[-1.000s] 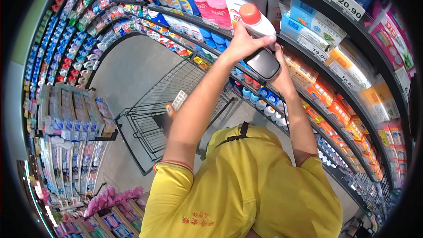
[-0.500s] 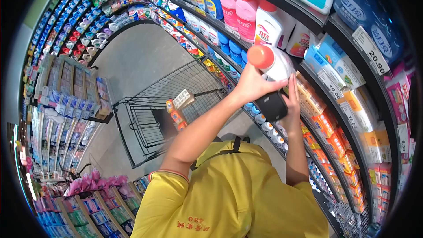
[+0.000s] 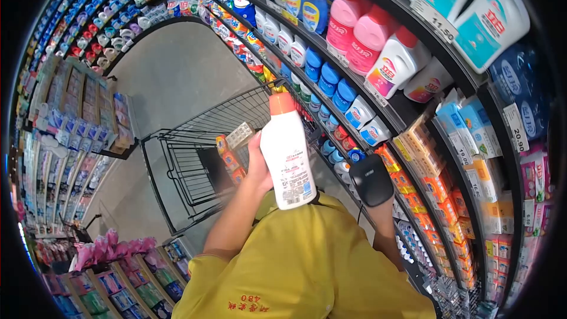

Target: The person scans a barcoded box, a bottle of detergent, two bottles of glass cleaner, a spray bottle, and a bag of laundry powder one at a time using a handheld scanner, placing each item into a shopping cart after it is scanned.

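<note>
Bottle (image 3: 289, 162), white with an orange cap, is grasped by the left hand (image 3: 258, 165) in front of the yellow shirt (image 3: 283, 254), printed side toward the camera. Black device (image 3: 372, 181) seen over the right hand (image 3: 383, 208); fingers hidden, grip cannot be told. Orange packs (image 3: 229, 156) and pale box (image 3: 240, 135) carried in the wire cart (image 3: 155, 168). Pink bottles (image 3: 367, 41) shelved beyond.

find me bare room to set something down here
Bare floor lies beyond the cart and between it and the left display rack; the cart's far end, past the beige carton, looks open. Crowded: the right shelves, full of bottles and packs.
</note>
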